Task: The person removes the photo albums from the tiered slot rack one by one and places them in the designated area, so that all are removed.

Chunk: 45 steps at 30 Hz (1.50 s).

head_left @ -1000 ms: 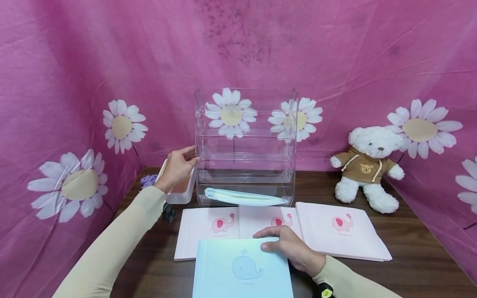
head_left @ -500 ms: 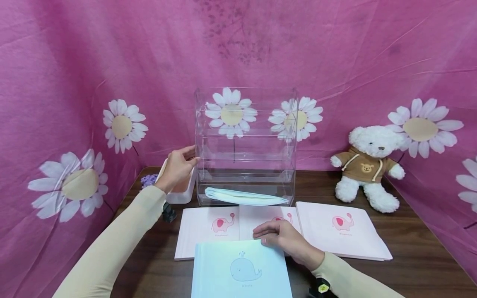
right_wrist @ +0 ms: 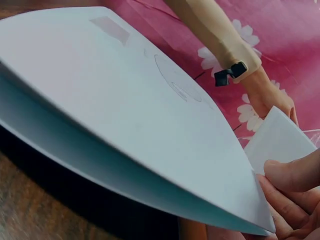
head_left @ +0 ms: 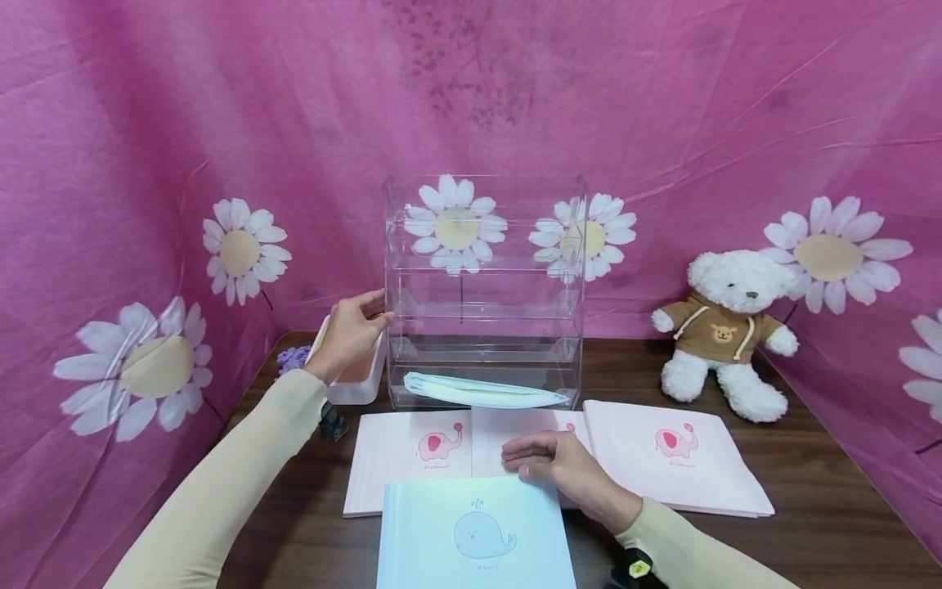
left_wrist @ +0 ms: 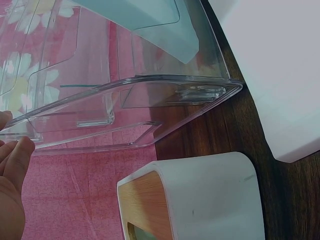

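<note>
In the head view, a clear acrylic display rack (head_left: 482, 282) with several tiers stands at the middle back. My left hand (head_left: 352, 331) grips its left side wall, with fingertips on the edge (left_wrist: 17, 155). A folded pale blue booklet (head_left: 482, 391) sits in the bottom tier. At the front, a light blue booklet (head_left: 478, 544) with a whale drawing stands tilted. Fingers mostly straight, my right hand (head_left: 570, 474) touches its top edge near the right corner. From the right wrist view, the thumb (right_wrist: 292, 175) lies beyond that edge, off the cover, and its pages are slightly parted.
Pink elephant booklets lie in front of the rack: one at left (head_left: 405, 462), one in the middle (head_left: 504, 429), one at right (head_left: 673, 466). A white box (head_left: 356, 388) with a wood-look top stands left of the rack. A teddy bear (head_left: 736, 327) sits at right.
My right thumb has slid off the whale booklet's front to its top edge, and the booklet has dropped slightly toward me. The left hand stays on the rack.
</note>
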Tool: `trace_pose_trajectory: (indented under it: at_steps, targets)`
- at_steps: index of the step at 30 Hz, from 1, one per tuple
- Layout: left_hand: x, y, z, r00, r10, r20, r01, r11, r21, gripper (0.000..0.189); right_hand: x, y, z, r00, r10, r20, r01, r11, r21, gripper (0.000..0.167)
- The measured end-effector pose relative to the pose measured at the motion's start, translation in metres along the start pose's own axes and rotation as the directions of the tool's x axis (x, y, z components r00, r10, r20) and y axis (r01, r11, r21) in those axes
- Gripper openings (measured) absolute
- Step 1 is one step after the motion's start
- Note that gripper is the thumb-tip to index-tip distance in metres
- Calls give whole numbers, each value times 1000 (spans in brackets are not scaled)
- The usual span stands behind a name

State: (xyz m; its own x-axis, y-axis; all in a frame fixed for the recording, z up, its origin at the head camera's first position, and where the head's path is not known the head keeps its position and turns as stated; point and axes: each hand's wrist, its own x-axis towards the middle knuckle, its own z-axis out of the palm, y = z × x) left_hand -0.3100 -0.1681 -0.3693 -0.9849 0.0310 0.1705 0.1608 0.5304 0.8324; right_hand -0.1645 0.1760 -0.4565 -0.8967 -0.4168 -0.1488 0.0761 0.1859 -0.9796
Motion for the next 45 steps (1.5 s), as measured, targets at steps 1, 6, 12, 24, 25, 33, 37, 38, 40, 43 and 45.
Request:
trace_pose_trajectory:
  at_steps: [1,6,12,24,25,33,37,38,40,43,45]
  targets:
    - [0,0,0,1000,0,-1,0,1000,2,56,0,0,0,1000,-13,-2,13,1000,-8,36]
    - [0,0,0,1000,0,1,0,1000,-2,56,1,-3,-4,994,-105,-20,101,987,-128,36]
    - [-1,0,0,1000,1,1,-1,1000,-4,55,-4,-15,-11,971,-240,-6,234,949,-212,34]
    - [0,1,-3,1000,9,-7,-9,1000,5,56,-15,-62,-39,806,-592,8,583,790,-190,32]
    - [0,1,-3,1000,6,-9,-6,1000,4,56,-15,-64,-41,792,-611,-4,595,772,-225,35]
    - [1,1,-2,1000,-12,7,12,1000,4,56,1,-59,-60,828,-560,10,504,736,-452,73]
    - [2,2,-3,1000,0,4,0,1000,-2,55,18,-52,-64,871,-488,63,441,718,-539,79]
    - [2,1,-3,1000,2,2,-2,1000,-5,56,22,-50,-64,877,-474,76,433,714,-550,80]
    - [2,1,-3,1000,3,4,-3,1000,-10,56,30,-47,-63,887,-452,95,425,719,-550,80]
    - [0,0,-2,1000,-3,8,3,1000,-13,56,39,-43,-61,903,-414,113,408,748,-523,77]
    - [0,0,-2,1000,-4,14,4,1000,-10,56,42,-41,-60,911,-395,115,396,765,-508,74]
